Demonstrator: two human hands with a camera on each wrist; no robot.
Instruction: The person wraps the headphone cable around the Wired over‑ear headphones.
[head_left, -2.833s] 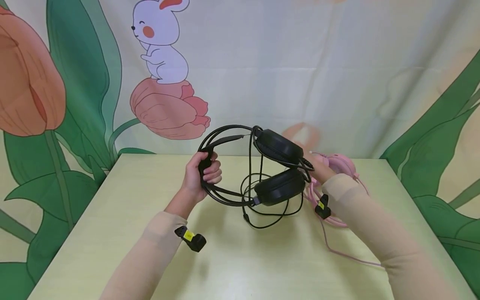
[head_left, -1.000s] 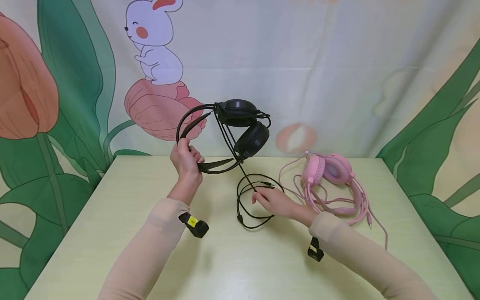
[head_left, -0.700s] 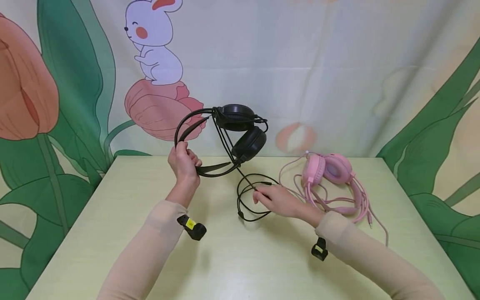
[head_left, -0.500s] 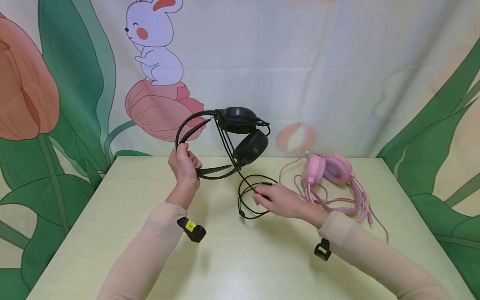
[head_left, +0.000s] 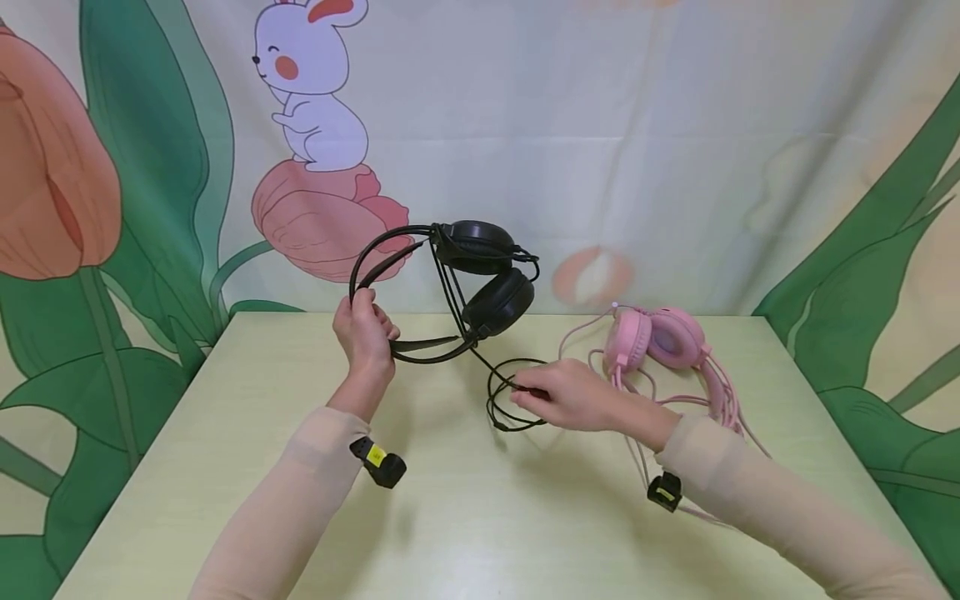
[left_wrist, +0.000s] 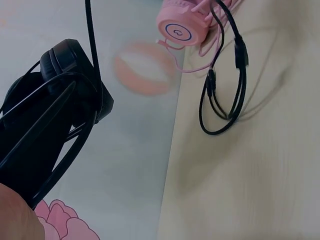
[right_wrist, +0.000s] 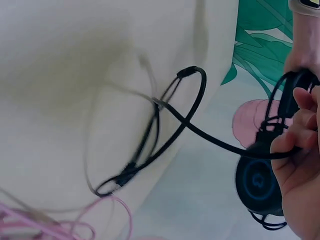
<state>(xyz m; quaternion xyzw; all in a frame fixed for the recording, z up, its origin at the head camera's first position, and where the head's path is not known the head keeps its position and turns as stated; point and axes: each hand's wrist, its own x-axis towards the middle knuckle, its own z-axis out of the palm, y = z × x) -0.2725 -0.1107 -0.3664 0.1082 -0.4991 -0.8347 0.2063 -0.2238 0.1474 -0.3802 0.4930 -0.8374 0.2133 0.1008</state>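
Observation:
My left hand (head_left: 363, 337) grips the headband of the black headphones (head_left: 498, 302), holding them up above the table's back edge with the ear cups to the right. The black cable (head_left: 487, 365) runs from the ear cups to my right hand (head_left: 579, 396), whose curled fingers pinch it. Below that hand hang loose loops of the cable, and the right wrist view shows them with a small splitter (right_wrist: 187, 72) and the plug ends. The left wrist view has the cable loop (left_wrist: 220, 132) close over the table. Whether the loops touch the tabletop, I cannot tell.
Pink headphones (head_left: 675, 337) lie at the table's back right, their pink cable spread around them and partly behind my right forearm. A printed cloth (head_left: 675, 167) with tulips and a rabbit hangs behind the pale table (head_left: 450, 517).
My right hand has come from behind the ear cups onto the cable, then shifted slightly right. The cable loops have drawn smaller. Lately the black headphones have sunk a little.

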